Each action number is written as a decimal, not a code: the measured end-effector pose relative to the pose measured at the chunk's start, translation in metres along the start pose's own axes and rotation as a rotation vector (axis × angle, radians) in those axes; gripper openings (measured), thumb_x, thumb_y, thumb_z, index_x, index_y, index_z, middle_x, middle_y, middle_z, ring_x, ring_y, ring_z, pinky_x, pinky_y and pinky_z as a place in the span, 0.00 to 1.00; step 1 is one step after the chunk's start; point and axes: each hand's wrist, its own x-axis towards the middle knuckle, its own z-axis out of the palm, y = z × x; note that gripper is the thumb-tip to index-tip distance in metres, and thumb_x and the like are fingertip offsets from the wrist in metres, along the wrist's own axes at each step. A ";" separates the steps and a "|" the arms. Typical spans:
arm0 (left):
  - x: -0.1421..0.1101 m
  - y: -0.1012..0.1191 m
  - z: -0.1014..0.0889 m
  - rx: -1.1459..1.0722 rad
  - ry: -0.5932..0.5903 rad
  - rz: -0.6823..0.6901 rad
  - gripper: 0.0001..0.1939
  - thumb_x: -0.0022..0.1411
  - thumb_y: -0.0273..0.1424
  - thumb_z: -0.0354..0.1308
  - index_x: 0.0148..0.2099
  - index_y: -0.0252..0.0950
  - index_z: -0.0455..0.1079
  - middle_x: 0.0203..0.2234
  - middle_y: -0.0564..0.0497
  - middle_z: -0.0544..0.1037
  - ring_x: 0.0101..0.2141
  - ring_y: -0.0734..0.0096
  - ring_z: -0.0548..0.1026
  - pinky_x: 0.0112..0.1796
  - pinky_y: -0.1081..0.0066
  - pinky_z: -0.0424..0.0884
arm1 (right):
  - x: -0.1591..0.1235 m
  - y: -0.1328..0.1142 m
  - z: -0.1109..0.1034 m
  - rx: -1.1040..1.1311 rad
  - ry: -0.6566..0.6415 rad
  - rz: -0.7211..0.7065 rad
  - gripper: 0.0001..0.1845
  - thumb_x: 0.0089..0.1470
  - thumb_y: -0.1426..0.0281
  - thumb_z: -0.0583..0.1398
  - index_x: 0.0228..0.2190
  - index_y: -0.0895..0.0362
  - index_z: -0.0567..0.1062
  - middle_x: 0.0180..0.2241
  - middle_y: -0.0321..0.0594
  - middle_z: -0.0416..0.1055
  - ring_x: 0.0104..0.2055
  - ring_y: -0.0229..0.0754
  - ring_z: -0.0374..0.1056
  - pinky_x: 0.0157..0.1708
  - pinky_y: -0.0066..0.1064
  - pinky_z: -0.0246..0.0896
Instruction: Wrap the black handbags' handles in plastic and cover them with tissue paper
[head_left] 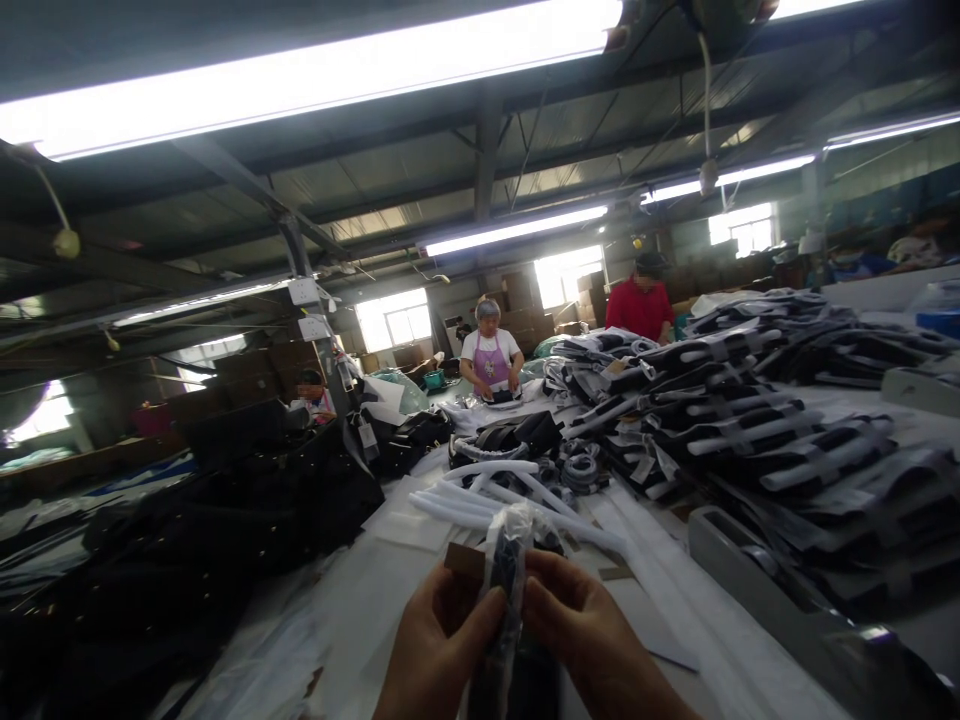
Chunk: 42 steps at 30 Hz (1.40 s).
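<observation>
A dark strap-like piece (508, 565) wrapped in clear plastic stands upright between my hands, low in the middle of the view. My left hand (442, 640) pinches its left side with thumb and fingers. From the other side, my right hand (592, 635) grips the same piece with its thumb against the wrap. A small brown card (465, 560) sticks out by the left fingertips; whether the left hand holds it too, I cannot tell. White foam tubes (472, 505) lie on the table just beyond. The lower end of the dark piece blends into dark material below.
Stacked dark straps with white tubes (750, 400) are piled at right. Black bags or panels with metal studs (225, 540) fill the left. A grey machine (795, 610) stands at lower right. Across the table (360, 620), a person in a purple apron (491, 365) handles something dark.
</observation>
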 end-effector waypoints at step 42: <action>-0.025 -0.028 0.007 1.203 0.494 0.804 0.11 0.63 0.30 0.56 0.45 0.43 0.78 0.39 0.54 0.84 0.37 0.68 0.83 0.37 0.75 0.77 | -0.011 0.024 0.026 -0.189 0.234 -0.243 0.22 0.46 0.54 0.70 0.36 0.56 0.73 0.32 0.38 0.76 0.36 0.46 0.73 0.37 0.33 0.68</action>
